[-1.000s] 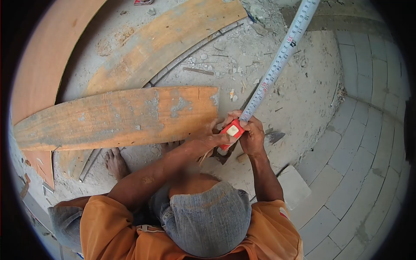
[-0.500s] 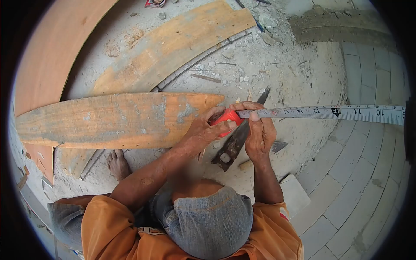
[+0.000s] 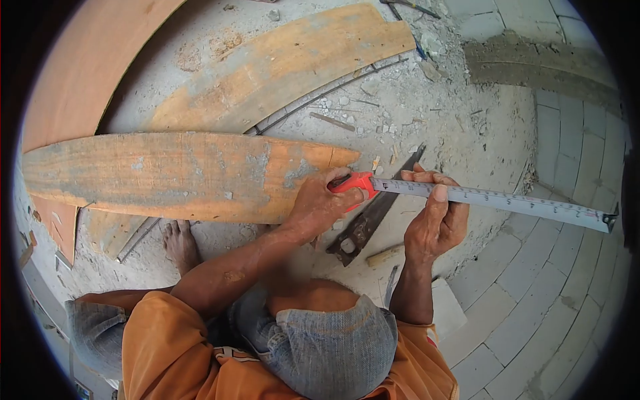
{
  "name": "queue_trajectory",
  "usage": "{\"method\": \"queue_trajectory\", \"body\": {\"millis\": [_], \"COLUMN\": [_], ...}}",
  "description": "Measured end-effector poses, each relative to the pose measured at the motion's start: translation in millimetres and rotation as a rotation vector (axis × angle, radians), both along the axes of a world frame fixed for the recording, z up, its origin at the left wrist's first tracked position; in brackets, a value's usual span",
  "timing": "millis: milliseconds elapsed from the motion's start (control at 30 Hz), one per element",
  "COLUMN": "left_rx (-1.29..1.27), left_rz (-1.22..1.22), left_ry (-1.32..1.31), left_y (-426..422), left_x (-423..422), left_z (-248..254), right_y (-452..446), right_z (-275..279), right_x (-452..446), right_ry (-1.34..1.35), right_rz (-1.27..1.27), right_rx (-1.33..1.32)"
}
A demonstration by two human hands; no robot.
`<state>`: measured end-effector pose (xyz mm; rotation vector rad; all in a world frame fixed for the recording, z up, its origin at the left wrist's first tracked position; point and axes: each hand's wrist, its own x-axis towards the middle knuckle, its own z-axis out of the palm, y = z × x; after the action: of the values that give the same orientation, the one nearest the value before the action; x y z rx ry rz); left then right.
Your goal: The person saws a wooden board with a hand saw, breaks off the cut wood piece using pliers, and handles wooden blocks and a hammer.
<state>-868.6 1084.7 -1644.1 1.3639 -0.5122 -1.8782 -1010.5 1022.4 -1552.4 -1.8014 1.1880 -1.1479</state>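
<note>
My left hand [image 3: 319, 208] is wrapped round the red case of a tape measure [image 3: 360, 180], above the pointed end of a curved wooden board [image 3: 193, 177]. From the case, the silver blade [image 3: 507, 201] runs out to the right, and its hooked end shows near the right edge of view. My right hand [image 3: 437, 223] pinches this blade between thumb and fingers, a short way from the case. Below the blade, a handsaw [image 3: 381, 212] lies on the dusty floor, its dark handle toward me.
Another curved board [image 3: 287, 67] lies farther back, and a large plywood sheet [image 3: 80, 73] is at the left. Grey paving [image 3: 493, 293] curves along the right. A wood offcut [image 3: 385, 256] lies beside the saw, and rubble and sticks [image 3: 333, 121] litter the floor.
The tape's blade is shorter: its hooked end has come into view and it now slants downward to the right. My right hand has moved right, away from the case.
</note>
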Motion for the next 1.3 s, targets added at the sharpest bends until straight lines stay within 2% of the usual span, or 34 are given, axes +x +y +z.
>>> {"method": "queue_trajectory", "body": {"millis": [167,267,533,600,667,733,800,867,933,967,1033,1100,1167,1233,1300], "left_rx": [0.022,-0.056,-0.108,-0.111,-0.116,-0.481,-0.510,-0.655,-0.723,-0.783,-0.594,-0.400,-0.200,-0.186,-0.176], "left_rz": [0.047,0.096,0.173,0.170,0.173,0.174,0.155,0.141,0.154,0.169,0.201,0.274,0.437,0.356,0.274], "left_ry": [0.026,-0.037,-0.060,-0.066,-0.077,-0.550,-0.640,-0.831,-0.828,-0.821,-0.694,-0.639,-0.436,-0.501,-0.556], "left_y": [-3,-2,-5,-8,-11,-16,-21,-30,-37,-40,-44,-52,-57,-56,-55], "left_x": [7,5,14,17,19,21,29,43,56,64,86,120,155,179,190], "left_z": [10,3,-2,5,6,4,6,7,5,3,8,18,22,19,16], "right_y": [19,30,33,24,16,6,-7,-27,-47,-59,-80,-104,-136,-165,-180], "right_z": [-37,-51,-44,-39,-33,-40,-41,-53,-68,-77,-80,-92,-112,-143,-160], "right_x": [3,-6,-8,2,12,21,36,50,56,56,66,59,44,19,8], "right_ry": [0.063,0.094,-0.119,-0.071,0.051,-0.038,-0.134,-0.157,-0.174,-0.274,-0.485,-0.481,-0.478,-0.276,-0.269], "right_rz": [-0.016,-0.013,0.000,0.001,0.015,0.023,-0.013,-0.017,-0.032,0.000,-0.040,-0.101,-0.144,-0.253,-0.284], "right_rx": [0.173,0.228,0.416,0.390,0.531,0.616,0.799,0.817,0.837,0.857,0.897,0.841,0.785,0.655,0.675]}}
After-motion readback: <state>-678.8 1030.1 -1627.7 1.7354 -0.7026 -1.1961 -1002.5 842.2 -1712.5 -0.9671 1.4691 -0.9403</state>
